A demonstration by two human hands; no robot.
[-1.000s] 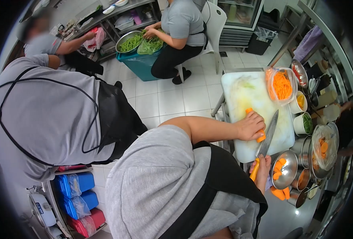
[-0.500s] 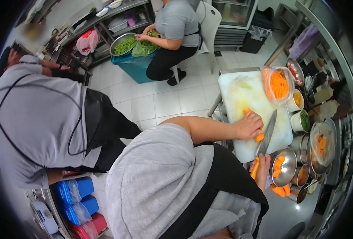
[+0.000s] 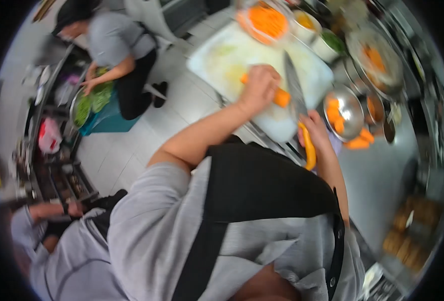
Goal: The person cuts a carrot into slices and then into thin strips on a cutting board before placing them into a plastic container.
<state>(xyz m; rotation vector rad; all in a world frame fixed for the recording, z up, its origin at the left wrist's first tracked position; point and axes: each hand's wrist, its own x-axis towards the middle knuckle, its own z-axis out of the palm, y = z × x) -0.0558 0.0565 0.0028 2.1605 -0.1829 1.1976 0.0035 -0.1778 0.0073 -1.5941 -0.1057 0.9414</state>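
My left hand (image 3: 262, 89) is wrapped round a peeled carrot (image 3: 281, 98) on the white cutting board (image 3: 209, 62). The carrot's ends stick out on both sides of the hand. In my right hand (image 3: 314, 131) is the yellow handle of a long knife (image 3: 293, 83). Its blade lies over the board, pointing away from me, to the right of the carrot and apart from it. Shredded carrot (image 3: 267, 22) fills a clear bag at the board's far edge. Right of the knife, a steel bowl (image 3: 351, 108) holds carrot pieces, with more pieces (image 3: 360, 140) beside it.
White tubs (image 3: 325, 46), steel pots and a bagged bowl (image 3: 375, 59) line the right side. Packed brown items (image 3: 412, 233) lie at lower right. A seated person (image 3: 119, 42) handles greens over a teal bin (image 3: 116, 113). Another person (image 3: 71, 256) is at lower left.
The view has turned and shifted, so the board and bowls appear higher and further left. Both hands keep their holds. The knife blade still lies beside the carrot.
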